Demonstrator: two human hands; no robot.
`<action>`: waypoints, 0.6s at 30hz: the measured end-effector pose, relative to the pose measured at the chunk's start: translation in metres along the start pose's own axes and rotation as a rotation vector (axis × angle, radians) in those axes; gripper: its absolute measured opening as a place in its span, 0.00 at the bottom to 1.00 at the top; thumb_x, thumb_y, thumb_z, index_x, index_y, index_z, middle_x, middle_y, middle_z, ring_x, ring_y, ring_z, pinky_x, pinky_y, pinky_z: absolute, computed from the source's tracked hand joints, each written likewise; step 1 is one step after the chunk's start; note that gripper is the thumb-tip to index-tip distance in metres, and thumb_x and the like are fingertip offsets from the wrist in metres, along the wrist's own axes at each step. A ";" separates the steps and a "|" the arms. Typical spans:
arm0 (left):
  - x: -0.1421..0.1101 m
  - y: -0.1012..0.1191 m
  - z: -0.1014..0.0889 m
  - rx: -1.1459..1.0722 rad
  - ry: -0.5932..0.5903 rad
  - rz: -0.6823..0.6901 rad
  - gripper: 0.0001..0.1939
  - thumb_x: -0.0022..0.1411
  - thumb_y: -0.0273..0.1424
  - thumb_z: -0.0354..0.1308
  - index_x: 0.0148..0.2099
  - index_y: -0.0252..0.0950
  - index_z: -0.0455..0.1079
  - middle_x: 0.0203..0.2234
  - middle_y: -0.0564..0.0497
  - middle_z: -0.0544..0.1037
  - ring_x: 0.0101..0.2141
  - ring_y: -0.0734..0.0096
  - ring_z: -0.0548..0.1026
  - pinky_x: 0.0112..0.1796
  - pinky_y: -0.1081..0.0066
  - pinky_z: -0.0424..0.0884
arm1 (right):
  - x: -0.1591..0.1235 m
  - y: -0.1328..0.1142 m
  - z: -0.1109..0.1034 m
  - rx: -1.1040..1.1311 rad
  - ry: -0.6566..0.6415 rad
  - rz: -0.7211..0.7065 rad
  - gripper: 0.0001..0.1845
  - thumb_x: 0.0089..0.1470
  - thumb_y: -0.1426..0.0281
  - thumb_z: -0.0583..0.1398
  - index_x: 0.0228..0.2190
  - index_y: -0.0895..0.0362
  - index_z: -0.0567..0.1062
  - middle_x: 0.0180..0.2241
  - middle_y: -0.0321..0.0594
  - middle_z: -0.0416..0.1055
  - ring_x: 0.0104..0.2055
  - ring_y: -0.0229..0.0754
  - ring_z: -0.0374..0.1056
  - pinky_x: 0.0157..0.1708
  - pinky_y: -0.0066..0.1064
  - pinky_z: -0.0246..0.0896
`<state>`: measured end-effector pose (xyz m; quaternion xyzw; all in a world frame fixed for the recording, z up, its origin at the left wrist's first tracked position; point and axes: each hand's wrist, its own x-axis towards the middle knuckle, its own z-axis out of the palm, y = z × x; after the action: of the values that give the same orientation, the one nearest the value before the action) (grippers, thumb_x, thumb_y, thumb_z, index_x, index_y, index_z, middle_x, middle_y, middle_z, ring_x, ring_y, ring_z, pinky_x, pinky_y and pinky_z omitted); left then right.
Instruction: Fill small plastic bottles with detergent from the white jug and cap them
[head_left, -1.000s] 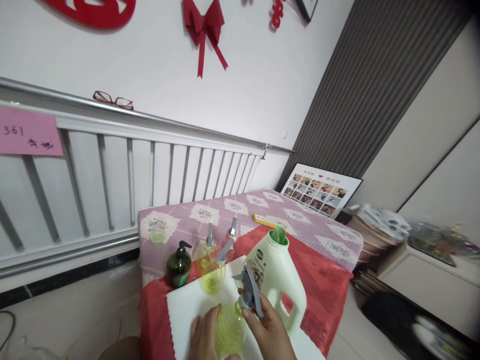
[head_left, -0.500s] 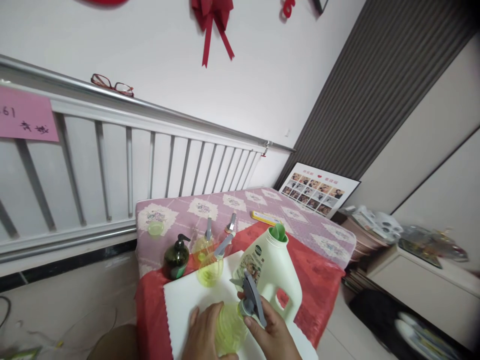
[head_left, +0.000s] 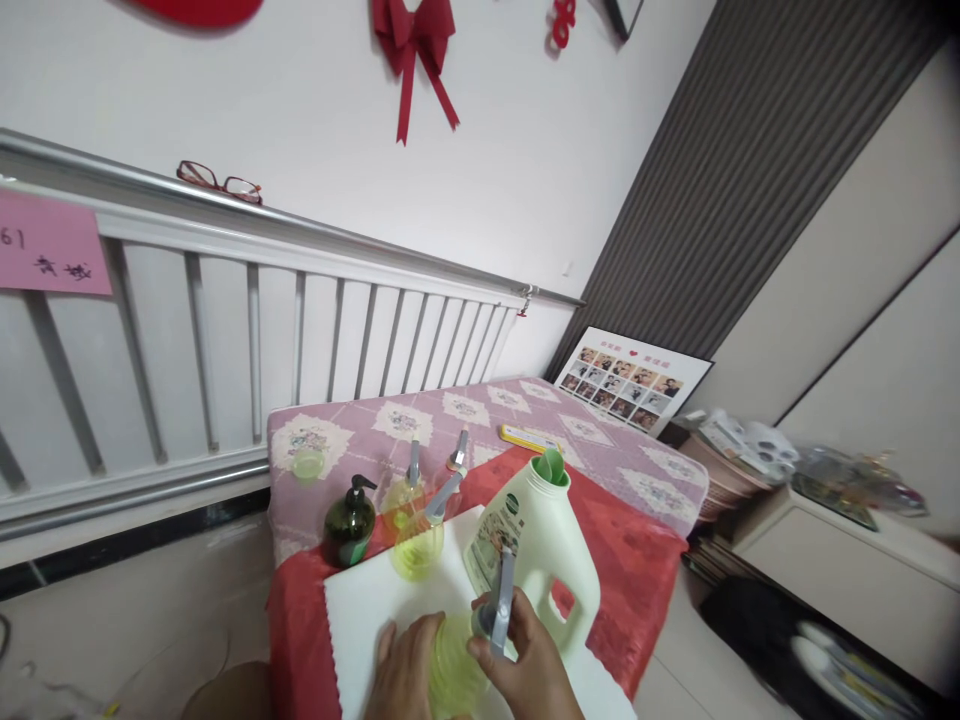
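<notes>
My left hand (head_left: 403,668) wraps around a ribbed yellow-green spray bottle (head_left: 454,662) lying over the white board (head_left: 360,620) at the bottom of the view. My right hand (head_left: 526,668) grips the bottle's grey trigger spray head (head_left: 502,603) at the neck; the head now points upward. A big pale green detergent jug (head_left: 541,545) with an open green spout stands just beyond my right hand.
Other small spray bottles (head_left: 417,528) and a dark green pump bottle (head_left: 348,524) stand at the board's far edge. A red cloth (head_left: 637,570) covers the table over a purple patterned cloth (head_left: 480,412). A yellow flat item (head_left: 529,438) and a small green cup (head_left: 307,463) lie farther back. White railing behind.
My right hand has turned the grey spray head on the bottle's neck, so it now stands upright and edge-on. Both hands stay on the bottle.
</notes>
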<state>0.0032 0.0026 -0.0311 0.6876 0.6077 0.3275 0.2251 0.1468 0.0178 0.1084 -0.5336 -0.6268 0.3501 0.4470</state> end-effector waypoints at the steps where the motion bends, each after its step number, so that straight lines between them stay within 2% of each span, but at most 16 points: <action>1: 0.000 0.001 0.001 0.011 0.008 -0.006 0.45 0.36 0.26 0.60 0.62 0.36 0.61 0.59 0.43 0.73 0.62 0.51 0.67 0.67 0.44 0.47 | 0.000 0.002 0.003 0.002 0.030 0.016 0.18 0.37 0.61 0.70 0.32 0.54 0.77 0.32 0.42 0.80 0.34 0.48 0.74 0.40 0.41 0.72; 4: 0.000 -0.002 0.000 0.012 -0.037 0.002 0.45 0.37 0.27 0.61 0.62 0.36 0.61 0.60 0.42 0.72 0.61 0.50 0.67 0.66 0.45 0.50 | -0.006 0.012 0.011 0.049 0.103 0.042 0.22 0.37 0.58 0.70 0.35 0.54 0.76 0.34 0.44 0.80 0.36 0.50 0.75 0.42 0.43 0.71; 7: 0.002 -0.012 -0.004 0.013 -0.075 0.045 0.44 0.41 0.30 0.62 0.64 0.37 0.60 0.61 0.42 0.71 0.62 0.50 0.67 0.65 0.46 0.53 | -0.017 0.019 0.013 0.175 0.061 0.039 0.29 0.41 0.53 0.69 0.44 0.53 0.77 0.44 0.49 0.80 0.47 0.54 0.75 0.47 0.43 0.71; 9: 0.003 -0.019 -0.004 0.023 -0.092 0.068 0.44 0.43 0.33 0.62 0.65 0.37 0.58 0.62 0.42 0.70 0.62 0.49 0.67 0.65 0.46 0.53 | -0.024 0.019 0.010 0.246 0.017 0.066 0.31 0.47 0.52 0.67 0.50 0.52 0.75 0.53 0.49 0.77 0.55 0.53 0.72 0.54 0.43 0.67; 12: 0.002 -0.026 -0.001 0.046 -0.101 0.085 0.44 0.45 0.35 0.63 0.65 0.36 0.57 0.62 0.42 0.69 0.62 0.49 0.67 0.64 0.46 0.55 | -0.032 0.013 0.010 0.280 0.038 0.141 0.29 0.51 0.50 0.64 0.52 0.50 0.76 0.56 0.46 0.75 0.61 0.52 0.67 0.61 0.44 0.61; 14: 0.001 -0.027 0.003 0.091 -0.048 0.084 0.42 0.44 0.34 0.62 0.64 0.35 0.58 0.61 0.40 0.70 0.61 0.49 0.68 0.63 0.46 0.57 | -0.035 0.012 0.016 0.302 0.057 0.172 0.29 0.52 0.48 0.63 0.51 0.51 0.77 0.55 0.45 0.76 0.62 0.52 0.66 0.62 0.44 0.59; 16: -0.002 -0.025 0.008 0.154 0.045 0.100 0.41 0.45 0.32 0.61 0.62 0.33 0.57 0.60 0.37 0.72 0.60 0.49 0.70 0.63 0.45 0.59 | -0.035 0.013 0.027 0.362 0.093 0.158 0.29 0.51 0.48 0.63 0.50 0.51 0.76 0.53 0.45 0.77 0.58 0.52 0.69 0.60 0.42 0.62; 18: -0.005 -0.022 0.011 0.206 0.147 0.123 0.38 0.48 0.32 0.59 0.61 0.33 0.57 0.57 0.36 0.74 0.58 0.50 0.72 0.62 0.46 0.61 | -0.033 0.015 0.040 0.415 0.187 0.114 0.27 0.49 0.49 0.65 0.46 0.51 0.76 0.48 0.43 0.79 0.52 0.50 0.73 0.54 0.39 0.67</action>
<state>-0.0047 0.0023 -0.0551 0.7171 0.6097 0.3261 0.0879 0.1154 -0.0107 0.0744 -0.4949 -0.4658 0.4452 0.5829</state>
